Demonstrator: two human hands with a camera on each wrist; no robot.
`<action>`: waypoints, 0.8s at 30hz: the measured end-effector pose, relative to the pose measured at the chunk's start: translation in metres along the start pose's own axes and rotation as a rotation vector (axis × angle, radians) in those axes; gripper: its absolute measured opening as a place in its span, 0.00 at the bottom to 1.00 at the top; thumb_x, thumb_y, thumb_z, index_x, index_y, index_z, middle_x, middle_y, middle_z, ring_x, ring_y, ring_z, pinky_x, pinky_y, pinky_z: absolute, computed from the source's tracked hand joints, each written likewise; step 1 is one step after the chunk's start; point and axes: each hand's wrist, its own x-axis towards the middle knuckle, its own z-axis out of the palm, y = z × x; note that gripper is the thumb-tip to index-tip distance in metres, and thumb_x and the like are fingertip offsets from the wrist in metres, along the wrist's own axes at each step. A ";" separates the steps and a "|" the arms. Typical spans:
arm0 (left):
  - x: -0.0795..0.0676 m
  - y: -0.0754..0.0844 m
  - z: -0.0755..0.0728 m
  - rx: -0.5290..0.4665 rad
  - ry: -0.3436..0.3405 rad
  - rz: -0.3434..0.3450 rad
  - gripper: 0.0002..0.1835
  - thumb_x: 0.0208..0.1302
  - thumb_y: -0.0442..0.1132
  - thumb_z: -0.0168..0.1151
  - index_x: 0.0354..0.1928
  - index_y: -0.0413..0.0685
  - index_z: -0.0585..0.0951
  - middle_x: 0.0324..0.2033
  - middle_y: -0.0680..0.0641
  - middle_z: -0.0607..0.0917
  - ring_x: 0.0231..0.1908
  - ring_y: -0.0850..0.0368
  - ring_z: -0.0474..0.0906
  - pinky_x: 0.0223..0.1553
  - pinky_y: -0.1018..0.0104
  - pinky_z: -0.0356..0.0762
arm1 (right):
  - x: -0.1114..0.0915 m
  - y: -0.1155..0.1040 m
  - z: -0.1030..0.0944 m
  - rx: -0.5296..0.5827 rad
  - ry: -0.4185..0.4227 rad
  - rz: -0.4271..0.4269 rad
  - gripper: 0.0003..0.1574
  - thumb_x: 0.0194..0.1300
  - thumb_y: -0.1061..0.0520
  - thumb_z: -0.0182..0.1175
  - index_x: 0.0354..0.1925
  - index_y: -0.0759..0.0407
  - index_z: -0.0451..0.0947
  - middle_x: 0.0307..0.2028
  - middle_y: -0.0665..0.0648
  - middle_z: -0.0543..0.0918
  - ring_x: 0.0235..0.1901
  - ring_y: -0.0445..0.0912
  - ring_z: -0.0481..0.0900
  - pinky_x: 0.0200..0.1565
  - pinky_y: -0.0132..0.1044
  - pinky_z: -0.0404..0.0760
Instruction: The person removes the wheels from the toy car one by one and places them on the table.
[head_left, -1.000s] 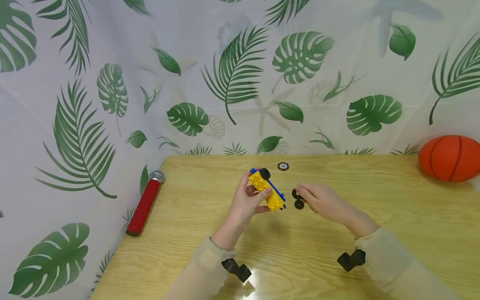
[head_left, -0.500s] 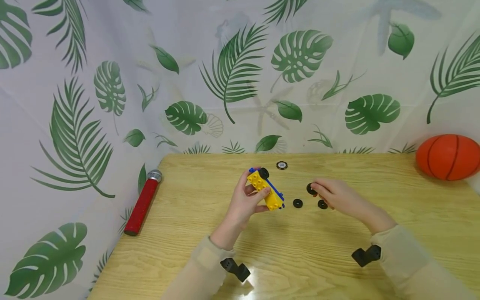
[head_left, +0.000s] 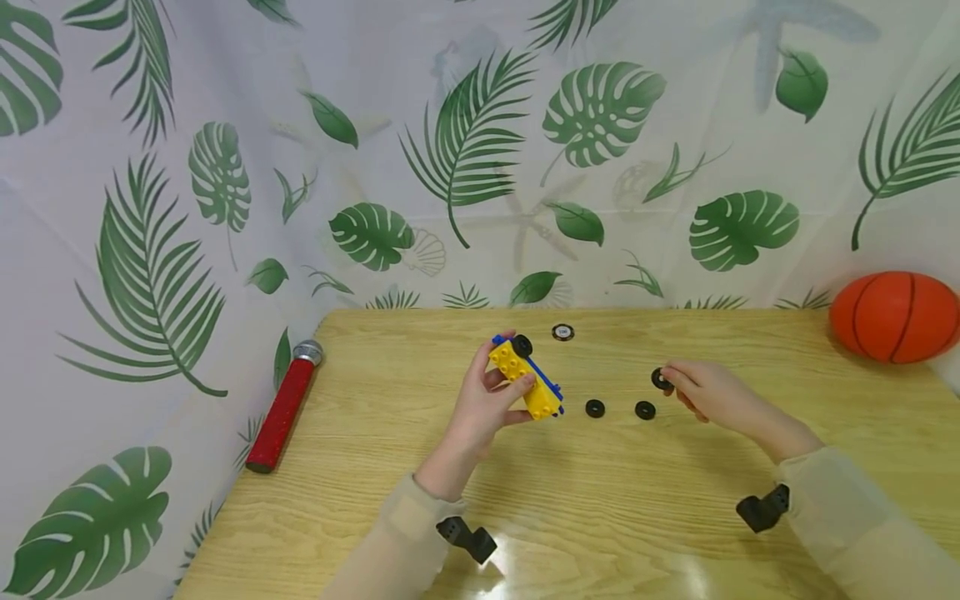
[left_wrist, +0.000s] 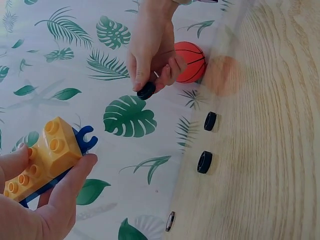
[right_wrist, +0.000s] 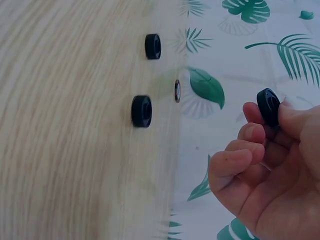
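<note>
Item held: a yellow plastic toy vehicle body with round studs (head_left: 517, 367), raised above the pale wood-grain bench (head_left: 585, 517). The left grip (head_left: 483, 402) clasps it, thumb across the studded face and fingers round the body. This hold appears to serve access: the blue plastic base (head_left: 544, 377) has its outer edge exposed, with 1 round black wheel (head_left: 522, 346) showing at the far end. At the opposite end, a blue forked clip (left_wrist: 86, 140) stands bare, clear of the fingers.

Orientation: the long axis runs diagonally in the head view, upper left to lower right. The wheeled end points away from the person; the bare-clip end points nearer and rightward. Studs face the head camera; the blue base faces the right-hand side.

The right grip (head_left: 712, 392) pinches 1 black ring-shaped wheel (head_left: 662, 379) between thumb and fingertip, its other fingers curled off it. Holding it at 1 side seemingly keeps the centre hole unobstructed.

2 matching loose wheels (head_left: 595, 408) lie flat, apart, between the grips, within easy reach, in my judgement.
</note>
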 end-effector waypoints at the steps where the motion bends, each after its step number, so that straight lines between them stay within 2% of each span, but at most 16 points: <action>1: 0.000 0.000 0.000 0.001 0.000 0.003 0.33 0.68 0.29 0.60 0.70 0.67 0.66 0.56 0.36 0.78 0.52 0.47 0.80 0.43 0.44 0.85 | 0.000 0.003 0.000 -0.004 0.005 0.005 0.23 0.81 0.52 0.40 0.39 0.65 0.75 0.17 0.50 0.68 0.13 0.41 0.63 0.18 0.35 0.69; 4: -0.001 0.000 -0.001 0.001 -0.005 0.010 0.34 0.68 0.28 0.60 0.70 0.66 0.66 0.56 0.35 0.78 0.51 0.47 0.80 0.43 0.44 0.85 | -0.001 0.012 -0.001 -0.041 0.025 0.015 0.23 0.81 0.49 0.42 0.36 0.63 0.74 0.16 0.50 0.67 0.13 0.41 0.62 0.18 0.34 0.68; 11: -0.001 0.000 -0.002 0.006 -0.009 0.011 0.34 0.68 0.28 0.59 0.70 0.66 0.65 0.57 0.34 0.77 0.52 0.46 0.80 0.44 0.42 0.84 | -0.003 0.035 -0.003 -0.090 0.052 0.017 0.23 0.78 0.45 0.48 0.26 0.55 0.63 0.16 0.48 0.61 0.14 0.42 0.59 0.21 0.34 0.62; 17: -0.001 0.000 -0.003 0.007 -0.006 0.011 0.34 0.68 0.28 0.59 0.71 0.66 0.65 0.58 0.34 0.77 0.53 0.45 0.80 0.45 0.42 0.84 | -0.003 0.051 -0.002 -0.161 0.076 0.013 0.21 0.75 0.51 0.54 0.24 0.55 0.65 0.18 0.48 0.63 0.18 0.41 0.58 0.24 0.32 0.59; 24: -0.002 0.000 -0.003 0.008 -0.010 0.013 0.34 0.68 0.28 0.59 0.71 0.66 0.65 0.58 0.34 0.76 0.53 0.44 0.80 0.45 0.41 0.84 | -0.001 0.067 0.005 -0.195 0.007 0.054 0.18 0.75 0.55 0.52 0.25 0.57 0.71 0.14 0.47 0.66 0.15 0.42 0.61 0.24 0.33 0.62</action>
